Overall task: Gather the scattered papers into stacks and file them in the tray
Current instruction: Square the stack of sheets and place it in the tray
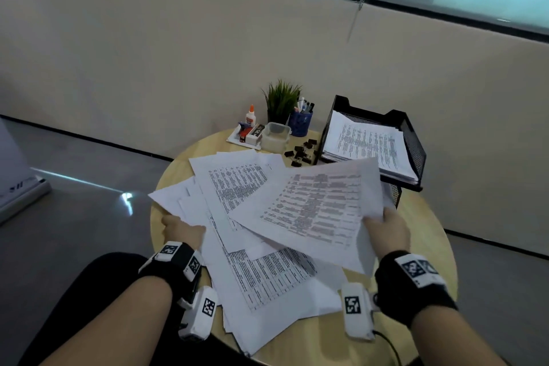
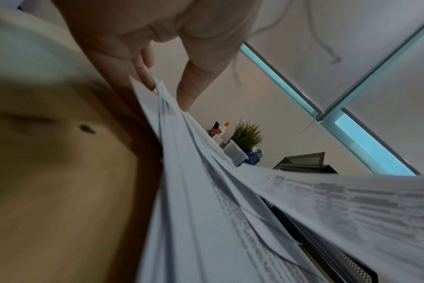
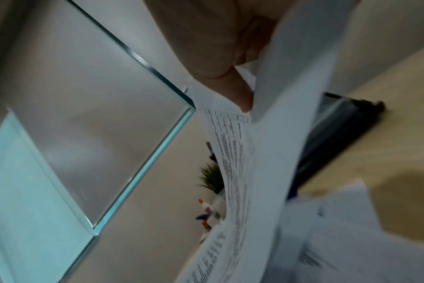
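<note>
On the round wooden table (image 1: 427,249) a loose heap of printed papers (image 1: 267,273) lies fanned out, sheets overlapping at different angles and some hanging past the near edge. The right hand (image 1: 386,232) holds a raised sheet (image 1: 315,211) by its right edge — the right wrist view shows the thumb (image 3: 240,95) pressed on the printed side with the paper curling round it, so the grip is a pinch. That sheet tilts up over the heap and its far corner reaches toward the tray. The left hand (image 1: 182,232) is at the left edge of the heap; in the left wrist view its fingers (image 2: 145,76) reach down under and against the sheet edges while the thumb (image 2: 189,95) comes down on top, closing on the pile's edge.

Behind the heap to the right stands the black mesh tray (image 1: 413,140), with a stack of printed pages (image 1: 368,145) already lying in its top tier. Just left of the tray, black binder clips (image 1: 303,151) lie scattered on the wood. Further left along the back edge are a clear plastic box (image 1: 274,137), a blue pen cup (image 1: 301,122) with pens, a small green plant (image 1: 280,98), and a white glue bottle (image 1: 250,116) with an orange tip — it stands on a small white tray of office bits (image 1: 243,137). Both wrists wear black straps with white marker blocks.
</note>
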Demonstrator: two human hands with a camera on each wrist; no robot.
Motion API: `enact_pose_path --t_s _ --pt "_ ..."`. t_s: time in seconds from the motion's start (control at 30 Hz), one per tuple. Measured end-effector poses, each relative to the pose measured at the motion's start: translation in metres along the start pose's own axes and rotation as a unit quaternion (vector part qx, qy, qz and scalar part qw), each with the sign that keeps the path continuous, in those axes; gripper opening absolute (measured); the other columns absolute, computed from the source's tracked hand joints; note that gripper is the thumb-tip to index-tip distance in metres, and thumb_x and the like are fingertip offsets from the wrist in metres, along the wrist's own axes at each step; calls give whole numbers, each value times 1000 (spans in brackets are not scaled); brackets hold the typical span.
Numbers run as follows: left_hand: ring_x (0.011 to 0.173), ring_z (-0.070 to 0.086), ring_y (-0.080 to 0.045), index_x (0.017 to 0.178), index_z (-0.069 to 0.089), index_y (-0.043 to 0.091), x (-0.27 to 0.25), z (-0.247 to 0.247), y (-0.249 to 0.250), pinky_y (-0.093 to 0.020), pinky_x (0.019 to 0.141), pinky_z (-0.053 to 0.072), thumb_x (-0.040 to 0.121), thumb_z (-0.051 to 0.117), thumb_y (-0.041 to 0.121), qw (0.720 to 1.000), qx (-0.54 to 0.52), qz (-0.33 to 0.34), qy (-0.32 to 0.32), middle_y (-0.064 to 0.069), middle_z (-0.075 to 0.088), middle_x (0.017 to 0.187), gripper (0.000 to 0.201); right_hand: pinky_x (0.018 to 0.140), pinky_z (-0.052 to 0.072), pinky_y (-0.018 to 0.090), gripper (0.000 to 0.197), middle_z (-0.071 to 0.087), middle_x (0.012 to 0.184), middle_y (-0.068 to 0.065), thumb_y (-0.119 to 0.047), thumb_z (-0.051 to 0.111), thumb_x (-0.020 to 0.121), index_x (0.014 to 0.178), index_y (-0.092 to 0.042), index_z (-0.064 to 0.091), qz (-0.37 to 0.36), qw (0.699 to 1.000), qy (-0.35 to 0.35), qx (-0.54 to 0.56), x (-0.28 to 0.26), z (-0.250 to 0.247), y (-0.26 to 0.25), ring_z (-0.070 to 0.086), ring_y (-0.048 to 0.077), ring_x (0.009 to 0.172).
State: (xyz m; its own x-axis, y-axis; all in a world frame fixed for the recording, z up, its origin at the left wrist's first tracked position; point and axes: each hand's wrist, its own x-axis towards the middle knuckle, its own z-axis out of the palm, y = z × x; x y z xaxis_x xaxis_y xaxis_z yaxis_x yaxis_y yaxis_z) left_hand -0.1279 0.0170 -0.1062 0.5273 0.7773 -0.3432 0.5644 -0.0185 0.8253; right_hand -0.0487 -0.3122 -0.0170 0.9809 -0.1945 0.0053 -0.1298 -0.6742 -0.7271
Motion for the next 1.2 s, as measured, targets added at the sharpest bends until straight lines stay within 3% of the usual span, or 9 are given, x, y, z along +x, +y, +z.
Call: enact_pose_path --t_s 0.2,0.3,0.4,0.53,0.67,0.77,0.87,0.97,1.2 --pt "110 54 -37 101 50 -8 14 3 -5 -30 82 39 81 61 -2 998 51 -1 -36 -23 53 114 24 74 55 42 31 62 114 18 -18 59 89 117 -7 53 86 991 -106 -7 -19 43 31 60 33 91" --pt "113 54 -37 125 45 -4 15 6 -5 -35 86 43 84 59 0 996 81 15 -38 -24 53 124 44 92 47 44 73 42 136 23 -19 68 83 141 -4 27 118 987 -106 -26 -22 49 36 50 39 116" --pt "101 57 -38 118 44 -5 18 9 -4 -36 74 44 81 55 -1 996 84 17 -25 -25 55 117 39 103 39 46 80 31 144 20 -27 70 82 145 -9 25 69 984 -77 -147 -10 50 31 39 39 128" --pt "102 57 -38 121 43 -2 23 12 -3 -34 76 43 81 56 0 997 74 15 -32 -22 57 115 43 104 40 43 67 34 146 11 -32 68 83 140 -14 38 -40 974 -101 -200 15 56 9 40 29 130" --pt "86 55 -34 92 56 -2 27 10 -4 -32 70 43 81 56 7 995 90 12 -40 -23 58 105 15 98 42 34 72 36 145 7 -39 69 83 141 -14 34 -85 949 -197 -229 36 67 -7 45 23 126" --pt "95 53 -39 65 58 18 31 8 -4 -43 87 48 72 58 27 991 128 30 23 -20 56 110 11 99 41 32 80 38 144 7 -44 73 78 141 -14 34 -83 939 -239 -231 50 77 -7 45 23 126" --pt "119 38 -36 84 70 26 26 4 5 -47 105 34 79 61 29 986 144 59 57 -10 42 127 11 99 44 39 84 46 136 6 -66 71 66 128 -18 42 -78 918 -260 -288 57 87 2 47 24 118" --pt "125 32 -32 100 72 21 21 4 16 -43 108 29 84 65 26 988 110 75 75 -8 40 131 19 103 39 48 103 41 138 6 -87 56 55 131 -19 43 -80 893 -244 -371 59 96 7 40 27 125" --pt "133 23 -32 102 73 23 19 11 24 -47 110 21 85 65 33 984 95 92 116 -4 31 146 21 101 41 45 99 42 134 4 -82 59 58 131 -19 39 -89 899 -249 -350 68 107 -1 40 25 124"
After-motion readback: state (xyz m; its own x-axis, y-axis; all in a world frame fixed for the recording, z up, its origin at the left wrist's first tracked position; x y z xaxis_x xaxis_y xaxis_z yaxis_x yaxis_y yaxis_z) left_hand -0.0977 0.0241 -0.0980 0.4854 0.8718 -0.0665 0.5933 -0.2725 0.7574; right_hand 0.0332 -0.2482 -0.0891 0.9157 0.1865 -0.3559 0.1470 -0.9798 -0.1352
